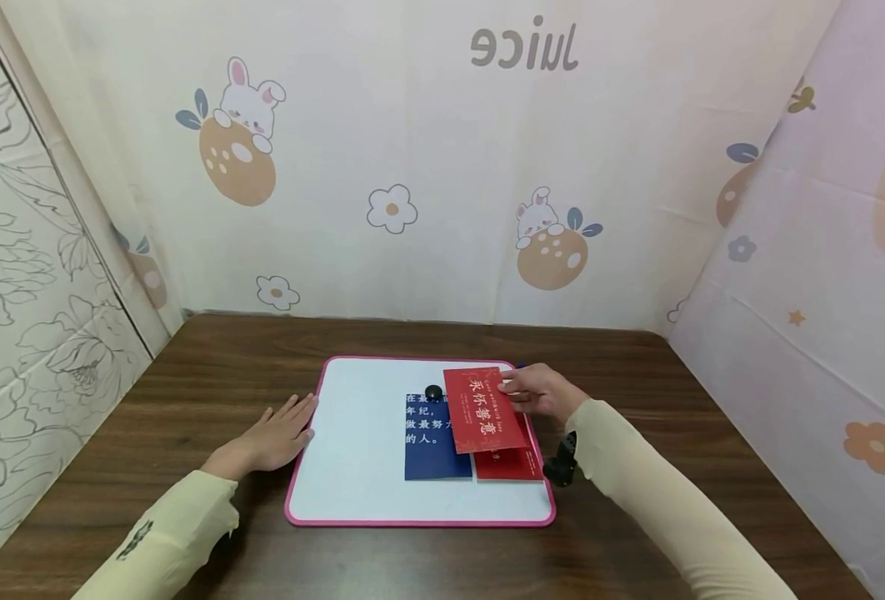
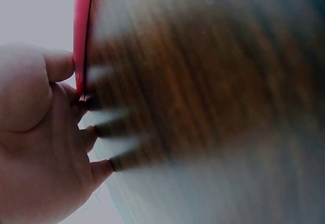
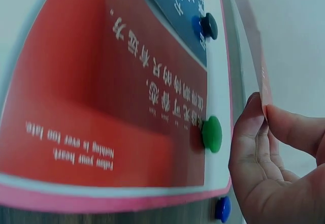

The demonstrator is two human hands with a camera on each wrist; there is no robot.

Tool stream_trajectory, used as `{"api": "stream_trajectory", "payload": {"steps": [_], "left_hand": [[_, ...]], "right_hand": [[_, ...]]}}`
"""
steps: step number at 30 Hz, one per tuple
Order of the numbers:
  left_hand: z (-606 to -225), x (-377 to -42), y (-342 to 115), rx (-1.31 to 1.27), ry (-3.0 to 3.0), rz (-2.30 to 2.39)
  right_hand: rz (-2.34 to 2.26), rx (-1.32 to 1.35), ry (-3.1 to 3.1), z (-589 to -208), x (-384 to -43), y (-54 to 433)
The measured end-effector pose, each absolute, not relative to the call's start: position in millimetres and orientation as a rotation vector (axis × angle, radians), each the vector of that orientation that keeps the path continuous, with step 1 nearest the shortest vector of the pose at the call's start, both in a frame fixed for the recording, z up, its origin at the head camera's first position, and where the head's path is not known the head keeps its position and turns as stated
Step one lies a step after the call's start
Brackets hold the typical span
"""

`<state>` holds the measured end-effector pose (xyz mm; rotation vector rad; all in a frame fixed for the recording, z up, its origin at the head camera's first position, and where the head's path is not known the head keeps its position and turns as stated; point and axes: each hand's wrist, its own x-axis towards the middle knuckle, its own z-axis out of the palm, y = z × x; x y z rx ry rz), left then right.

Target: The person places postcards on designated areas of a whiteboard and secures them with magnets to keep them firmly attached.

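Observation:
A white magnetic board (image 1: 352,450) with a pink rim lies on the table. My right hand (image 1: 543,392) pinches a red card (image 1: 483,408) by its edge, between thumb and fingers. That card is raised above the board's right half, partly covering a blue card (image 1: 431,458) and a second red card (image 3: 91,82) lying there. On the blue card's top edge sits a black round magnet (image 1: 433,392). A green magnet (image 3: 212,134) sits on the lower red card's edge. My left hand (image 1: 273,437) rests at the board's left rim, fingers extended, thumb against the rim.
A blue magnet (image 3: 222,209) lies just outside the board's rim in the right wrist view. The dark wooden table (image 1: 382,558) surrounds the board. Behind it hangs a printed curtain (image 1: 442,267), with more patterned cloth at both sides.

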<state>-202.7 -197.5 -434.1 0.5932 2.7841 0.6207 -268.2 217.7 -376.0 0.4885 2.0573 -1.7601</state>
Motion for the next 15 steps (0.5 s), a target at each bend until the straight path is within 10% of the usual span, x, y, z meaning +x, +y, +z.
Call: {"api": "stream_trajectory", "payload": {"steps": [15], "left_hand": [[-421.6, -197.1, -192.3, 0.568, 2.792, 0.585]], "right_hand": [[-1.757, 0.528, 2.046, -382.2, -270.0, 194.2]]}}
